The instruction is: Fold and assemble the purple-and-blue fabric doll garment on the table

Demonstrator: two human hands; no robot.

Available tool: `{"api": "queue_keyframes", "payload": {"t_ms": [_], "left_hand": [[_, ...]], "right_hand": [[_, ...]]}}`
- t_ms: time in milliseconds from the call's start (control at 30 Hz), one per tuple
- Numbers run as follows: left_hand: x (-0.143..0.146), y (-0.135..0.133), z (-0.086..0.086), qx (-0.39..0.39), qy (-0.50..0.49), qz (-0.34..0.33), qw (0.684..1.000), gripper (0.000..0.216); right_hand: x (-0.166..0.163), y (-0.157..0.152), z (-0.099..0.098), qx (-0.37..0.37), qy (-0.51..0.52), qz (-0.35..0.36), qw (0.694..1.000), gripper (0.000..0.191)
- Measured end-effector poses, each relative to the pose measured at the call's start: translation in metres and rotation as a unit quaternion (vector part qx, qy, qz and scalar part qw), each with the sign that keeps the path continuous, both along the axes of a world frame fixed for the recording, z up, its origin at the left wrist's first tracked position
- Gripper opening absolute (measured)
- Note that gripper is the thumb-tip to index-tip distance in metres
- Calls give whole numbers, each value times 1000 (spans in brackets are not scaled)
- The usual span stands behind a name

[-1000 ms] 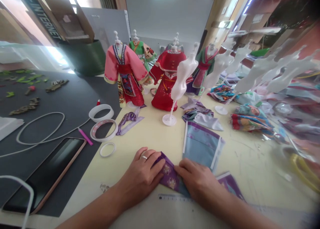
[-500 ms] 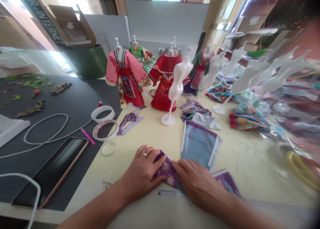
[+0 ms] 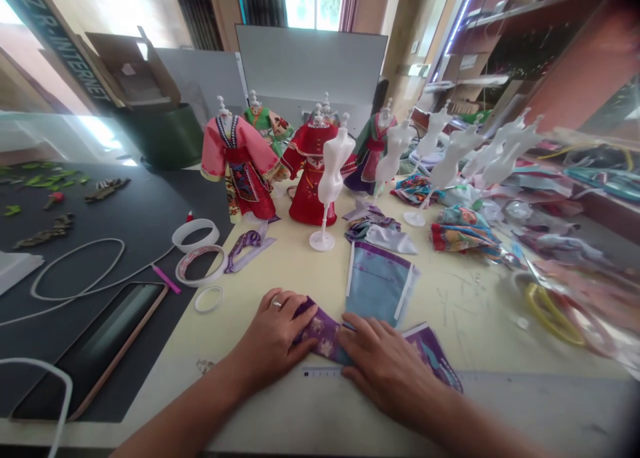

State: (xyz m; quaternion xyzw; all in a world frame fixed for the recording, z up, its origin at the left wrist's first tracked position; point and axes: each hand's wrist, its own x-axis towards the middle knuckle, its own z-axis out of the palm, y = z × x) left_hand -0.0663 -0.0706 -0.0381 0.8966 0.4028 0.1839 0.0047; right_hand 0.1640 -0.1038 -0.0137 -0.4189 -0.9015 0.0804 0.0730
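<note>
A strip of purple floral fabric lies on the pale table between my hands. My left hand, with a ring on one finger, is closed on the fabric's left end, thumb below and fingers above. My right hand grips the strip's right end, fingertips pressing on it and thumb at its lower edge; its underside is hidden. A ruler lies just below the fabric. Past my right hand rests a purple and blue fabric piece. Farther up lies a blue fabric panel with white strips along its sides.
A bare white mannequin stands ahead, near dressed mannequins. Tape rolls, a pink pen and a phone lie left. Yellow-handled scissors and fabric scraps are at right.
The camera view has shifted, moving the scene left. My right thumb now shows apart from the fingers, at the fabric's lower edge. My left hand keeps its hold.
</note>
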Motion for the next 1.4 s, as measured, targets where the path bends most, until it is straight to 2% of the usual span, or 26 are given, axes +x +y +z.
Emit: {"api": "queue_keyframes", "payload": {"t_ms": [100,233,333,467,633,833,1000,1200,1300,1400], "left_hand": [[-2,-1,1,18,5,4,1000,39],[-3,-3,5,48,0,-3,999,45],[2,-9,7,64,-17,-29,997,46],[16,-21,2,65,-39,-84,994,34],[23,-23,-9,97,-45,-106,989,25],[16,-16,-11,125,-31,-118,985,37],[8,-14,-7,104,-26,-104,989,32],[-2,-13,-2,97,2,-59,994,33],[8,-27,6,94,-24,-38,995,35],[36,-49,14,87,-89,-71,990,33]], "right_hand": [[24,-16,-8,33,32,-25,999,43],[56,-35,-16,91,55,-58,993,35],[73,-46,-20,124,70,-74,987,36],[85,-54,-24,172,90,-71,979,35],[82,-52,-22,156,100,-66,980,26],[79,-49,-24,164,139,-63,975,19],[70,-55,-20,163,168,-58,970,18],[39,-71,-23,164,192,-1,968,14],[36,-76,-23,176,212,7,961,10],[48,-76,-19,164,225,-21,960,11]]}}
